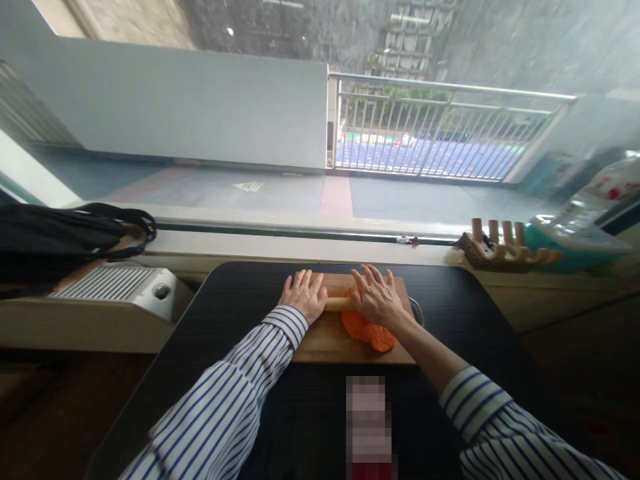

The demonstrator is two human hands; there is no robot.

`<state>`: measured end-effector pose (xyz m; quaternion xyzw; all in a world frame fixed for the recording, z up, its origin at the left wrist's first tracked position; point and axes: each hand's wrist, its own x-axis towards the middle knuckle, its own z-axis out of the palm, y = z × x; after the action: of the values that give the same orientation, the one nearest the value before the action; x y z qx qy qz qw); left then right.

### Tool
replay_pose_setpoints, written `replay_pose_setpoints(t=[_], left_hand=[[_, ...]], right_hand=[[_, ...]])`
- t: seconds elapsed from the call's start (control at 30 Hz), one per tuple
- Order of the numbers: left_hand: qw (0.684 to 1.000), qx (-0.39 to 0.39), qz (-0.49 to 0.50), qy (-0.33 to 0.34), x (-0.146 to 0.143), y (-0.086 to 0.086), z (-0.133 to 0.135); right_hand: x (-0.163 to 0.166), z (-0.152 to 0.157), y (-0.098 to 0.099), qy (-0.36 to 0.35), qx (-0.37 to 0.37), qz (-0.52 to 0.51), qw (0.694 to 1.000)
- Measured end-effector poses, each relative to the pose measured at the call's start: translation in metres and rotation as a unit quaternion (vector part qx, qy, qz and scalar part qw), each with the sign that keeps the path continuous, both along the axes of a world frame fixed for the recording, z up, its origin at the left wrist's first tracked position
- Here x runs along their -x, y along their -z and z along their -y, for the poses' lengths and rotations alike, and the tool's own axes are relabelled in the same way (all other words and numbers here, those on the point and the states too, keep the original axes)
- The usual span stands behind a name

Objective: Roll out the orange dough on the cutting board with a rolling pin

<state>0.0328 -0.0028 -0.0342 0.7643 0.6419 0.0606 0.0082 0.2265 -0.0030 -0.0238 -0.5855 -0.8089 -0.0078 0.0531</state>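
Observation:
A wooden cutting board (330,343) lies on a black table (235,313). On it sits a flat piece of orange dough (370,332). A wooden rolling pin (338,304) rests across the far edge of the dough. My left hand (303,293) lies flat on the pin's left end, fingers stretched out. My right hand (377,297) presses flat on the pin's right part, over the dough, fingers spread. Both arms wear blue-and-white striped sleeves.
A white ribbed appliance (120,287) stands left of the table, with a black bag (65,237) above it. A wooden rack (500,247) and a teal bowl (575,250) sit on the window sill at the right. A window fills the far side.

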Motion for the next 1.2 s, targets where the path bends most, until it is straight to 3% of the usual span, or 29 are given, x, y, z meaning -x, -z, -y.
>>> replay_pose_setpoints(t=[0.17,0.3,0.57,0.93,1.07,1.2], left_hand=[[1.0,-0.009,0.014,0.018,0.002,0.0,0.024],[0.999,-0.03,0.012,0.027,0.002,0.001,0.029],[0.999,-0.044,0.008,0.003,-0.002,0.003,0.001],[1.0,0.009,0.027,-0.002,0.001,0.002,-0.037],[1.0,0.014,0.024,-0.003,0.001,0.003,-0.037],[1.0,0.008,0.008,0.002,0.0,0.002,-0.02]], right_hand=[[-0.001,0.027,0.004,-0.002,-0.035,0.004,0.999],[-0.001,0.031,0.004,-0.004,-0.032,0.0,0.999],[0.001,0.0,0.001,0.012,-0.003,0.005,1.0],[0.003,-0.037,-0.005,0.038,0.046,-0.015,0.998],[0.003,-0.035,-0.004,0.035,0.04,-0.015,0.998],[0.002,-0.019,-0.001,0.02,0.011,-0.016,1.0]])
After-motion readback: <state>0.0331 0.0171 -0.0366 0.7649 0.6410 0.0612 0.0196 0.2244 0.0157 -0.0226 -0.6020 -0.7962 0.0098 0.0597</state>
